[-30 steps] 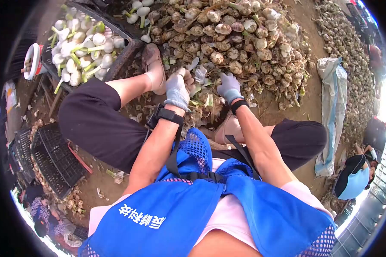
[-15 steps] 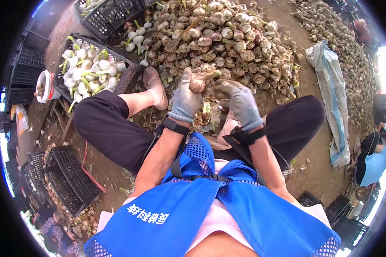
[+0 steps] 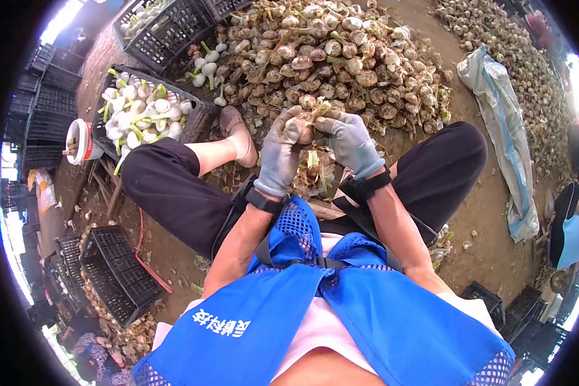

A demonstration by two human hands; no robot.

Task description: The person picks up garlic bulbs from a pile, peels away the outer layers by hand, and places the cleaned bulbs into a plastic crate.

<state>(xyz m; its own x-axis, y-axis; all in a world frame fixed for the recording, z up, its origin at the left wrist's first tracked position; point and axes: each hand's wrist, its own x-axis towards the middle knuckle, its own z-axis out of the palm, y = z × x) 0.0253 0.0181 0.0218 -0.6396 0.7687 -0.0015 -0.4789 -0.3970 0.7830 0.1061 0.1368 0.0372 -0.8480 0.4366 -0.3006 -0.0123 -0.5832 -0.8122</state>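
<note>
My left hand [image 3: 280,149], in a grey-coated glove, is closed round a brownish garlic bulb [image 3: 306,133]. From the other side my gloved right hand [image 3: 350,143] pinches the bulb's dry outer skin and stalk, its fingers pressed together. Both hands meet between my knees, just short of a large heap of unpeeled garlic [image 3: 315,58]. Below the hands, torn husks [image 3: 315,170] litter the ground. To the left, a black crate [image 3: 196,122] holds white, cleaned garlic bulbs [image 3: 138,116] with green stems.
Beside the heap lie a few clean bulbs [image 3: 209,67]. Another black crate [image 3: 174,38] stands behind. A white bucket [image 3: 82,141] is at the left, and an emptied-looking crate [image 3: 119,273] below it. A pale plastic sack [image 3: 505,141] lies right. Other people sit at the edges.
My right hand has come in from the right and taken hold of the bulb's skin and stalk. The left hand keeps the bulb. My view has shifted slightly.
</note>
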